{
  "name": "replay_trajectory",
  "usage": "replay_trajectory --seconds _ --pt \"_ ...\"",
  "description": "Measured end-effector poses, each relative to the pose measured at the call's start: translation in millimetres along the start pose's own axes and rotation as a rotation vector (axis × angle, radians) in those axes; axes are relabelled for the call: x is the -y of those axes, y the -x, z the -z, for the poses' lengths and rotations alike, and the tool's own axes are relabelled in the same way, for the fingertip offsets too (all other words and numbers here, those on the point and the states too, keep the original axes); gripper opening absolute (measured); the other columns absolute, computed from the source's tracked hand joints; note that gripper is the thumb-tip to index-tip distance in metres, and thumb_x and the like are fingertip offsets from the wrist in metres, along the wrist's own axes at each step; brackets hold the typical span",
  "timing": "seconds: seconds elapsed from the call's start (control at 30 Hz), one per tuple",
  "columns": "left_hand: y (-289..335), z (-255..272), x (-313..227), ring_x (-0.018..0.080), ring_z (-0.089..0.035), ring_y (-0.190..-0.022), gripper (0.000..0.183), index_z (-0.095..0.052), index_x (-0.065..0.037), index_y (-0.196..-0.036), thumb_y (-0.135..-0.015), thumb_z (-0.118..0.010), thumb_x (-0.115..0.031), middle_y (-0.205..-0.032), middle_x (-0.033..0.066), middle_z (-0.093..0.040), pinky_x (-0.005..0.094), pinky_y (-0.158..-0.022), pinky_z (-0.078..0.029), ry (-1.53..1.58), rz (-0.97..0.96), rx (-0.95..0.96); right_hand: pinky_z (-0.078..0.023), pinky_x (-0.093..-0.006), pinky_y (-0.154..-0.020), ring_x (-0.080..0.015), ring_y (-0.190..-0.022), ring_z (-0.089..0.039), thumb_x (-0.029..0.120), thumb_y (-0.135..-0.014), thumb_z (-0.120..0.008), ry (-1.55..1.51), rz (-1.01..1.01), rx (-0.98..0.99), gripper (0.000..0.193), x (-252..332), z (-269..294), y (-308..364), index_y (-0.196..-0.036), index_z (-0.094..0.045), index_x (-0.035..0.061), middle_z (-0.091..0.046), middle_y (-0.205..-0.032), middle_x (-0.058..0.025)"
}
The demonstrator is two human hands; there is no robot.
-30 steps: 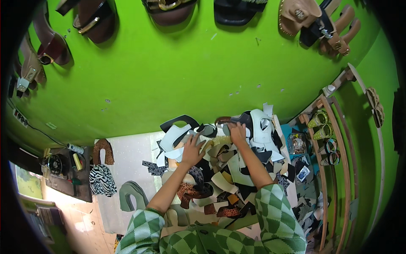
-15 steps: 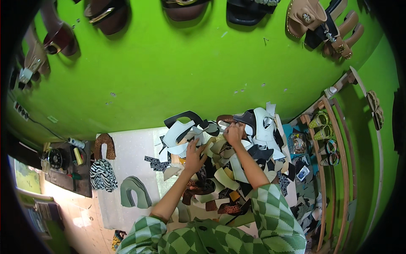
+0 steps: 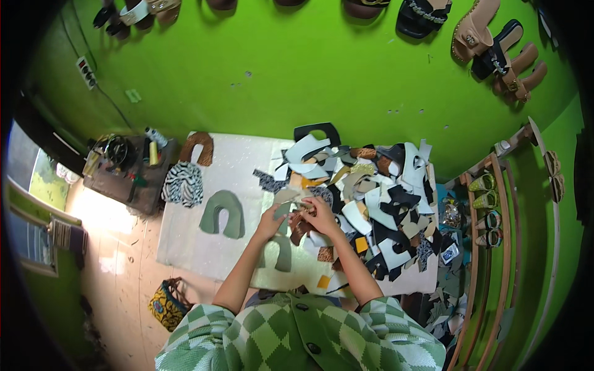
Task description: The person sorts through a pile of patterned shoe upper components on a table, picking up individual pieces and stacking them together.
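My left hand [image 3: 270, 222] is closed on a grey-green scrap of sheet material [image 3: 282, 212], which stands up from its fingers. My right hand [image 3: 320, 217] is close beside it over the near left part of the scrap pile, fingers bent together. A brown patterned scrap [image 3: 301, 230] shows just under the right fingers; whether they grip it is hidden. Beyond the hands lies a beige scrap [image 3: 286, 196]. Nearer me, a grey-green curved piece [image 3: 283, 255] rests on the pale table [image 3: 185, 244]. White, black, brown and yellow cut scraps [image 3: 371, 207] spread to the right.
Left on the table are a stack of green-grey U-shaped pieces [image 3: 221, 214], a zebra-striped bundle [image 3: 183, 184] and a brown U-shaped piece [image 3: 198, 148]. A small dark workbench [image 3: 124, 185] adjoins. A wooden shoe rack [image 3: 504, 247] stands right; sandals [image 3: 424, 17] hang on the wall.
The view has shifted, showing more table and floor. Both hands have left the middle of the pile and come together at its near left edge. A grey-green scrap is now in the left hand.
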State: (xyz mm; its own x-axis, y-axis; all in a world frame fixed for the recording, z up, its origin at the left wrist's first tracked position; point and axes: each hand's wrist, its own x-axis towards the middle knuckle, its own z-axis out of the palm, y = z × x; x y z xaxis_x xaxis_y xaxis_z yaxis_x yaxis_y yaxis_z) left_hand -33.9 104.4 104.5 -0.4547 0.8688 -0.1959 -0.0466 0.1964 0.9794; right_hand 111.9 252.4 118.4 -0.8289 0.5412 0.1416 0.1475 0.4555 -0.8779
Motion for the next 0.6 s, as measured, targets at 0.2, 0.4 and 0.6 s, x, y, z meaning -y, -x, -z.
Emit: replay_trajectory --seconds 0.2,0.4,0.6 --pt "62 42 21 0.0185 -0.065 -0.083 0.026 -0.062 -0.001 -0.097 -0.080 -0.075 -0.016 -0.090 0.0115 -0.070 0.0321 -0.075 -0.049 -0.421 0.012 0.070 -0.049 -0.0297 -0.071 -0.0168 -0.077 -0.059 0.014 -0.076 -0.075 0.023 -0.015 0.216 0.039 31 -49 23 -0.114 -0.064 0.0090 -0.063 -0.091 -0.0074" --pt "87 50 31 0.0242 -0.067 -0.078 0.033 -0.062 -0.002 -0.102 -0.078 -0.077 -0.020 -0.089 0.0168 -0.069 0.0351 -0.071 -0.051 -0.503 -0.003 -0.061 -0.050 -0.0286 -0.068 -0.0137 -0.070 -0.062 0.011 -0.079 -0.071 -0.130 -0.124 0.258 0.020 31 -76 43 -0.097 -0.070 0.0016 -0.070 -0.078 -0.0078" --pt "74 49 52 0.0108 -0.063 -0.071 0.024 -0.061 -0.001 -0.103 -0.082 -0.072 -0.006 -0.087 0.0066 -0.065 0.0224 -0.060 -0.051 -0.154 -0.004 -0.186 -0.052 -0.0267 -0.065 -0.0149 -0.067 -0.067 0.014 -0.079 -0.072 -0.130 -0.345 -0.068 0.020 -11 -107 68 -0.093 -0.070 -0.0008 -0.071 -0.077 -0.0101"
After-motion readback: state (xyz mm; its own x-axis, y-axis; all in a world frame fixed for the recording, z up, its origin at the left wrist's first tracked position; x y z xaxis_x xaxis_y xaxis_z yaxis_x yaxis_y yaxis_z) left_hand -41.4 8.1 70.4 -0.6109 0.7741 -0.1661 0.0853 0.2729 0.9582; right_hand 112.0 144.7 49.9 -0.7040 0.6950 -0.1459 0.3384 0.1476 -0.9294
